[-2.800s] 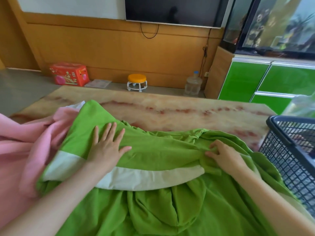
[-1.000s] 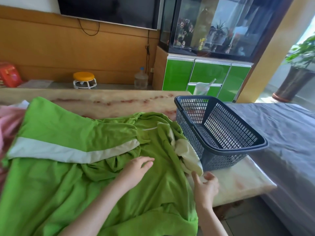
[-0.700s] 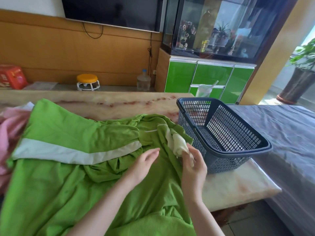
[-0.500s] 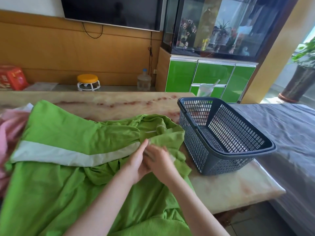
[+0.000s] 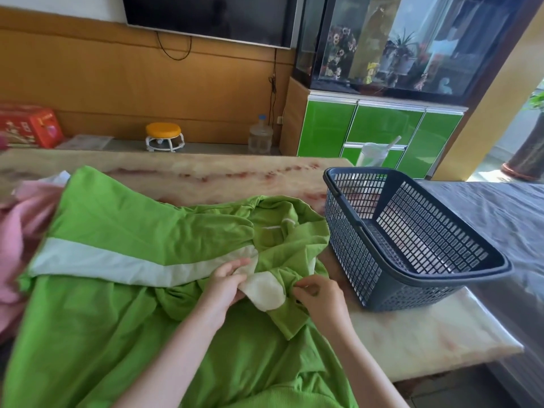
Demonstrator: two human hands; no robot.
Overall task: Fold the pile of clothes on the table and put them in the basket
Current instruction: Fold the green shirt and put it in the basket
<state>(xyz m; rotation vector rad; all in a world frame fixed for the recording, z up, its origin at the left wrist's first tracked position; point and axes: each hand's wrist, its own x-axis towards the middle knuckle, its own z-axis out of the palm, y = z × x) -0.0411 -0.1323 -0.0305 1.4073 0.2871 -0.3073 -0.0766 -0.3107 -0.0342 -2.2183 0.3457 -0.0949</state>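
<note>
The left hand [image 5: 226, 285] has its fingers curled over the edge of a cream fabric patch [image 5: 263, 293] on the bright green cotton garment with a pale stripe [image 5: 123, 231], with the thumb on top, so it is clamped on that cloth. Just beside it, at three o'clock, the right hand [image 5: 322, 295] pinches a small fold of the same green cloth between thumb and fingertips. The two hands are near each other but apart, with the cream patch between them.

The garment lies spread and rumpled over the marble-patterned tabletop [image 5: 206, 175]. Its pale stripe runs out from the left hand toward nine o'clock, and its collar sits bunched at twelve o'clock from the hands. At nine o'clock, past the garment's edge, a pink cloth [image 5: 20, 228] lies partly under it.

At two o'clock from the hands, a dark blue-grey plastic mesh basket [image 5: 350, 254] stands on the table's right end, just beside the garment's collar. Behind the basket is a clear plastic cup with a straw [image 5: 371, 154].

Farther off, on the floor at eleven o'clock, stand a small round orange-topped stool [image 5: 163, 136] and a red cardboard box [image 5: 29, 126]. A glossy green cabinet [image 5: 382, 128] stands at one o'clock.
</note>
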